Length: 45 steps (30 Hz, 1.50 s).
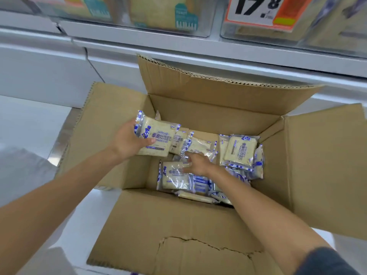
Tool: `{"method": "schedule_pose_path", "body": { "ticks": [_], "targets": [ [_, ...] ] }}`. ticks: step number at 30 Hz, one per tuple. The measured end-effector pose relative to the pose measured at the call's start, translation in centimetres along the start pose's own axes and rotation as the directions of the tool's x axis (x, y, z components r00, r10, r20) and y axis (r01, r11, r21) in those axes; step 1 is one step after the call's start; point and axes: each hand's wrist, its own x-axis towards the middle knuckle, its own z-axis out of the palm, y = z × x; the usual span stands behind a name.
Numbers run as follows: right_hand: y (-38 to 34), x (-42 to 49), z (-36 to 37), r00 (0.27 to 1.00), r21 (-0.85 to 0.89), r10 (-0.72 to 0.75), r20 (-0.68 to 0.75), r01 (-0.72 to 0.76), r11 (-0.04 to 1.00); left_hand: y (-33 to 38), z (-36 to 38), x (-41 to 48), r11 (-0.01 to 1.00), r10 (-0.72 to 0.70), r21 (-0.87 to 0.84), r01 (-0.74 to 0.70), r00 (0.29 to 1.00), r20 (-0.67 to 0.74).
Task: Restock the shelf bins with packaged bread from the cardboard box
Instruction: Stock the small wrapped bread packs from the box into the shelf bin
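An open cardboard box (208, 114) stands on the floor below the shelf, holding several clear packets of sliced bread with blue print. My left hand (127, 140) grips one bread packet (156, 135) by its left side, raised above the box's left part. My right hand (196, 162) reaches down into the box, fingers spread on a packet (174, 175) lying flat near the middle. Another bread packet (239, 150) leans at the right inside wall. Clear shelf bins (214, 26) with bread run along the top.
The box's four flaps are folded outward; the near flap (178, 235) is torn. An orange and white price tag (258, 8) hangs on the right bin. White shelf base panels (49, 72) and pale floor lie to the left.
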Motion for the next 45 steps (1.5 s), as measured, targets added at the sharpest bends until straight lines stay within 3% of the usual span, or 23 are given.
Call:
{"method": "schedule_pose_path", "body": {
  "ticks": [2,3,8,15,19,22,24,26,28,30,32,34,38,41,45],
  "targets": [
    [-0.1,0.7,1.0,0.999,-0.212,-0.004,-0.040,-0.004,0.977,-0.4,-0.3,-0.2,1.000,-0.004,-0.009,0.004,1.000,0.006],
    [-0.1,0.7,1.1,0.998,-0.194,-0.012,-0.057,0.001,0.981,-0.4,-0.4,-0.3,1.000,-0.008,-0.012,0.008,1.000,0.008],
    [1.6,-2.4,-1.1,0.997,0.273,-0.041,-0.068,0.058,0.960,0.1,0.1,-0.3,0.998,0.029,-0.051,-0.027,0.999,0.024],
    [1.6,-13.7,-12.3,0.930,0.507,-0.028,-0.367,0.225,0.832,3.6,1.4,-1.9,0.988,0.133,-0.077,-0.131,0.991,0.018],
    [-1.8,-17.8,-15.9,0.897,0.655,0.004,-0.442,0.320,0.685,8.9,2.9,-4.3,0.954,0.201,-0.226,-0.195,0.979,0.007],
    [-3.9,-19.6,-17.1,0.823,0.670,0.082,-0.563,0.396,0.628,12.9,3.1,-5.8,0.922,0.224,-0.334,-0.194,0.973,0.054],
    [-5.0,-21.3,-18.2,0.809,0.679,0.097,-0.580,0.414,0.606,15.1,2.5,-6.0,0.891,0.224,-0.412,-0.190,0.974,0.036],
    [-5.8,-23.1,-19.9,0.843,0.746,0.062,-0.535,0.437,0.502,17.7,1.7,-6.1,0.865,0.237,-0.462,-0.193,0.971,0.039],
    [-6.7,-25.1,-21.9,0.844,0.750,-0.013,-0.536,0.483,0.452,20.6,0.9,-6.1,0.869,0.300,-0.421,-0.261,0.954,0.027],
    [-7.7,-26.6,-24.7,0.783,0.673,-0.025,-0.621,0.550,0.495,23.9,0.0,-5.5,0.856,0.400,-0.335,-0.393,0.915,-0.053],
    [-8.6,-27.7,-27.9,0.683,0.599,0.060,-0.728,0.591,0.540,27.4,-1.0,-4.6,0.833,0.496,-0.175,-0.524,0.849,-0.183],
    [-9.2,-28.1,-31.1,0.596,0.565,0.126,-0.793,0.644,0.516,30.6,-2.0,-3.2,0.822,0.548,0.009,-0.569,0.787,-0.283],
    [-9.6,-26.7,-36.9,0.474,0.489,0.170,-0.864,0.711,0.505,35.6,-3.3,0.5,0.792,0.598,0.058,-0.607,0.755,-0.267],
    [-10.1,-25.2,-39.8,0.445,0.477,0.198,-0.873,0.695,0.538,37.3,-3.9,3.9,0.793,0.598,0.061,-0.606,0.758,-0.261],
    [-10.4,-22.9,-40.9,0.494,0.505,0.219,-0.841,0.575,0.644,37.7,-3.8,6.8,0.824,0.565,0.124,-0.554,0.781,-0.267]
  ]
}}
